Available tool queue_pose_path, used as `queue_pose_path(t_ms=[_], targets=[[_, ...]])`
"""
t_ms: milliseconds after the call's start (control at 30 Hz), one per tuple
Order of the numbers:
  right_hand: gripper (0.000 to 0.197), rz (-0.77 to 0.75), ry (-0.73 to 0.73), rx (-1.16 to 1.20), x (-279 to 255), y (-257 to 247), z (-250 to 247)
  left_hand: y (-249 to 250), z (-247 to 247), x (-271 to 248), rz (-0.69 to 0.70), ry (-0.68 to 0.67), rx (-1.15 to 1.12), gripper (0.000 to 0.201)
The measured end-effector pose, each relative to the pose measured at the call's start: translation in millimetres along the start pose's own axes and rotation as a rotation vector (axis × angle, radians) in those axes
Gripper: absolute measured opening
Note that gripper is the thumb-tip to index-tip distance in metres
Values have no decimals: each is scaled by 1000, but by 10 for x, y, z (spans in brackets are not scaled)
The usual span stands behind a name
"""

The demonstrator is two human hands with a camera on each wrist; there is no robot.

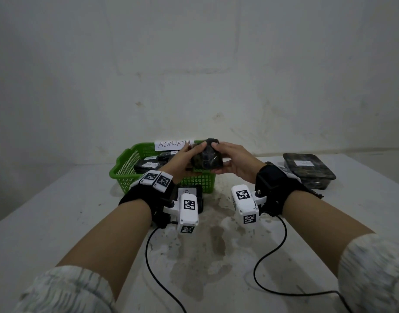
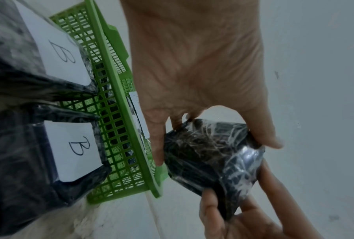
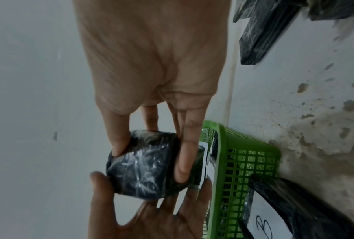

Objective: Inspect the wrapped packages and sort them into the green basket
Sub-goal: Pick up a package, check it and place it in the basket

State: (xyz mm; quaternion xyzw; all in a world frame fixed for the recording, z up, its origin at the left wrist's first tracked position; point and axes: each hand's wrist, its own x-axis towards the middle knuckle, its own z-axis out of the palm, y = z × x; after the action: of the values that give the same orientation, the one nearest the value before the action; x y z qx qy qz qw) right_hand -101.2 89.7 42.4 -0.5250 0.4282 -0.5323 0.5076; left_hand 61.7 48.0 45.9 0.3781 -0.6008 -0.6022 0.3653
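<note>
Labelled packages (image 1: 149, 164) fill the green basket (image 1: 126, 170) at centre frame; a dark tray (image 1: 309, 170) sits right. Above the basket, left hand (image 1: 182, 161) and right hand (image 1: 234, 163) clasp a wrapped package (image 1: 206, 159).

One green basket (image 1: 124, 168), one held package (image 1: 206, 160) — two B-labelled packages (image 2: 10, 67) (image 2: 18, 158).

Green basket (image 1: 126, 168) sits mid-table w/ dark packages (image 1: 149, 164) inside, leaving little room. Two B-labelled packages (image 2: 74, 145) press against its near wall. Another stack (image 1: 309, 170) at right, prob. two. Bare table (image 1: 58, 211) to the left and up front.
</note>
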Motion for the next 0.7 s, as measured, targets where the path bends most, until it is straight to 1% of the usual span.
queue_pose_path(t_ms=[100,200,267,333,400,467,533,567,600,700], targets=[[34,29,-62,27,22,8,-17,29,0,16,18,40,-34,50],[41,29,-44,28,49,10,-17,67,-5,33,-7,41,-7,54],[39,9,-1,16,74,-4,-9,73,-28,51,-25,55,54,64],[32,14,43,3,90,-34,4,88,-52,55,-35,86,69,73],[26,52,72,60,96,-79,24,124,-77,41,-29,93,36,75],[27,65,109,75,117,-110,34,179,-112,21,-26,84,28,71],[15,24,125,-24,140,-107,45,203,-169,16,-40,129,47,58],[18,-7,119,-91,149,-99,58,206,-203,16,-59,146,44,51],[27,-38,104,-150,157,-93,76,205,-229,14,-80,144,26,44],[49,-118,23,-297,139,-94,140,224,-270,-40,-121,131,-85,32]])
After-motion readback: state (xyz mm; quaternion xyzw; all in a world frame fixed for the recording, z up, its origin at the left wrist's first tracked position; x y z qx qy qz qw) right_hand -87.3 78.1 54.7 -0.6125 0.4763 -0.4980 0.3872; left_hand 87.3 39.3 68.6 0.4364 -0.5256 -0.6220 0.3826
